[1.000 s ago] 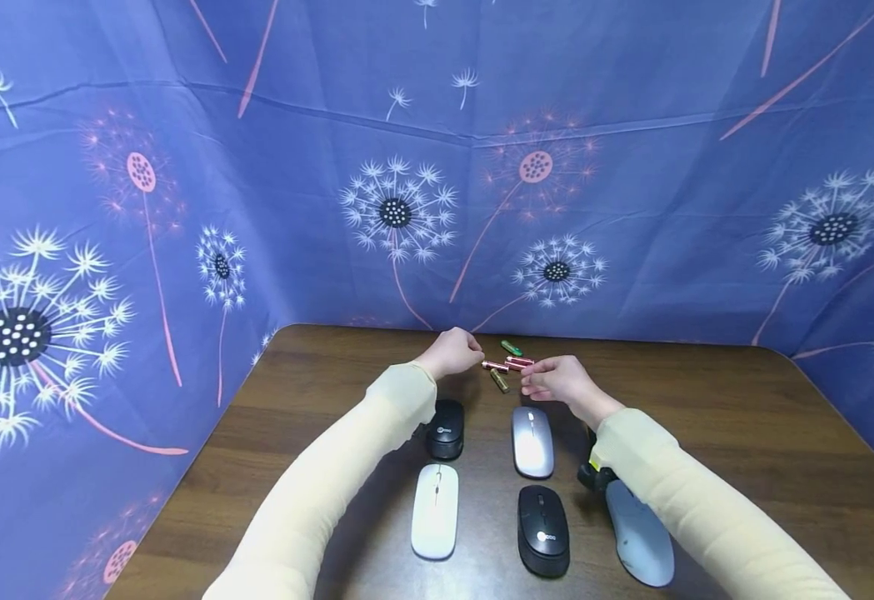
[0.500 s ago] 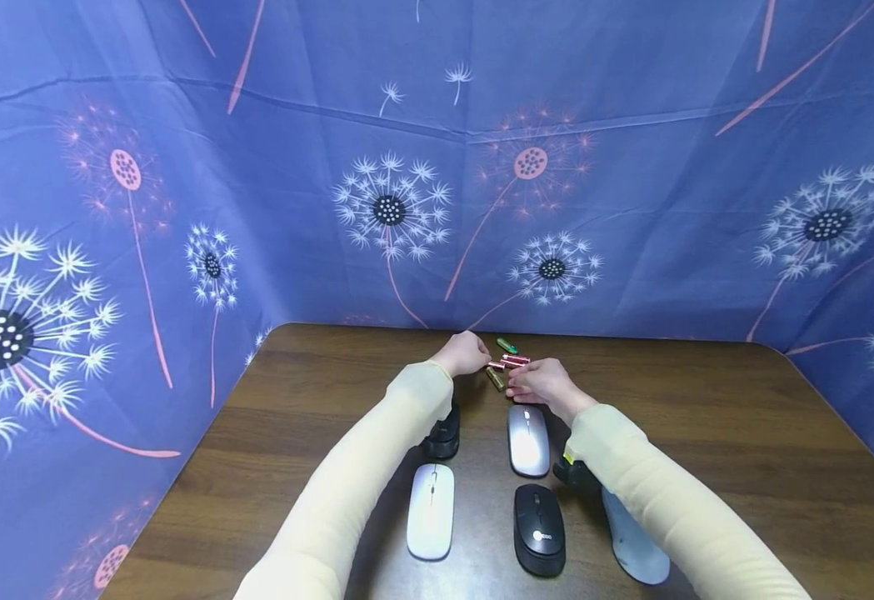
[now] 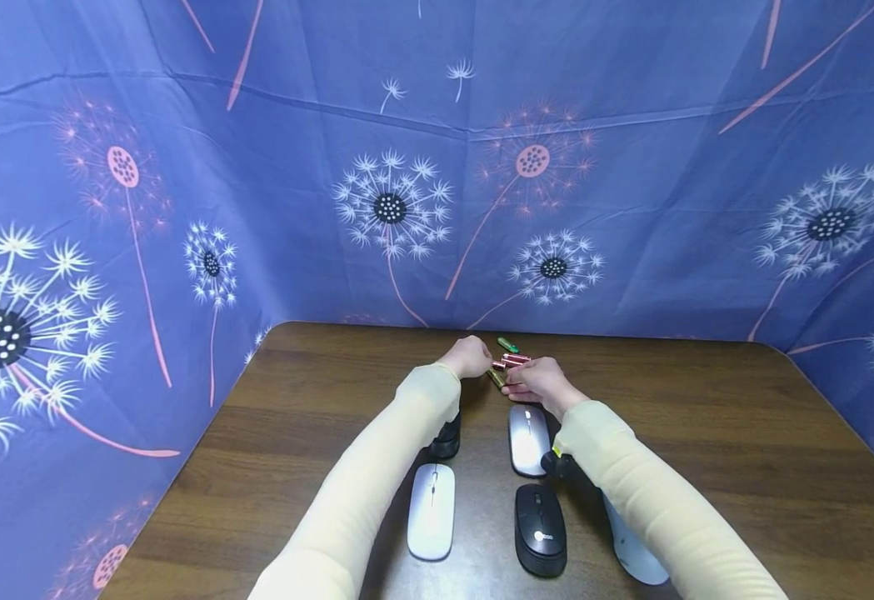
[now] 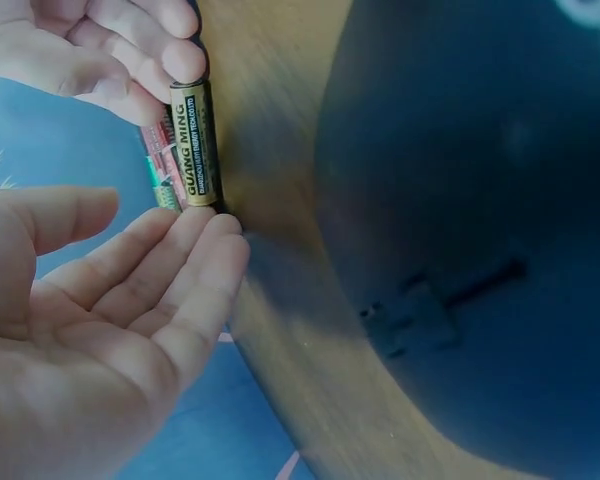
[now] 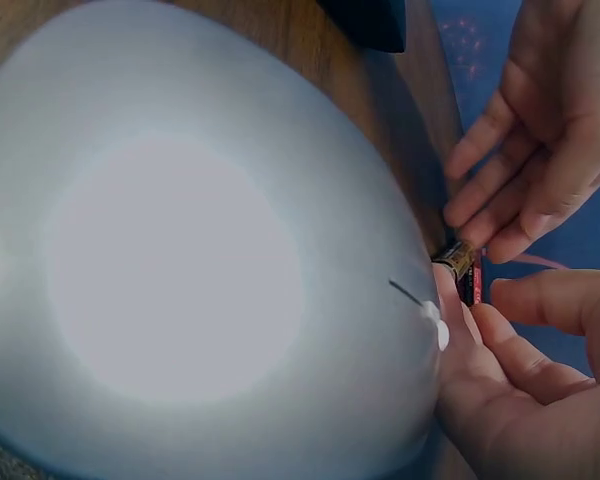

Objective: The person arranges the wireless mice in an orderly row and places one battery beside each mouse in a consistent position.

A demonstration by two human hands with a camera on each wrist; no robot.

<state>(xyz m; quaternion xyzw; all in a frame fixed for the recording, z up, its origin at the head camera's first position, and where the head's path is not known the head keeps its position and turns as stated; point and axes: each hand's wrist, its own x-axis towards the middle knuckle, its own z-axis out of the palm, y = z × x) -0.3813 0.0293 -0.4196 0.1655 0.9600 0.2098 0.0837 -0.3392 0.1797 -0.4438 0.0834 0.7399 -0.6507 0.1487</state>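
Observation:
A gold-and-black battery lies on the wooden table between my two hands. In the left wrist view the fingertips of my left hand touch one end of this battery, fingers slightly bent and thumb apart. At its other end are the fingertips of my right hand, also loosely bent; neither hand curls round it. Just behind, in the head view, lie red batteries and a green battery. My left hand and right hand partly hide the group.
Nearer me stand a silver mouse, a white mouse, a black mouse and a pale blue mouse partly under the right sleeve. Another black mouse is half covered by the left sleeve. A blue patterned cloth hangs behind the table.
My left hand has moved right and slightly nearer me, my right hand left. Both have closed in on the gold-and-black battery. The head view has shifted slightly.

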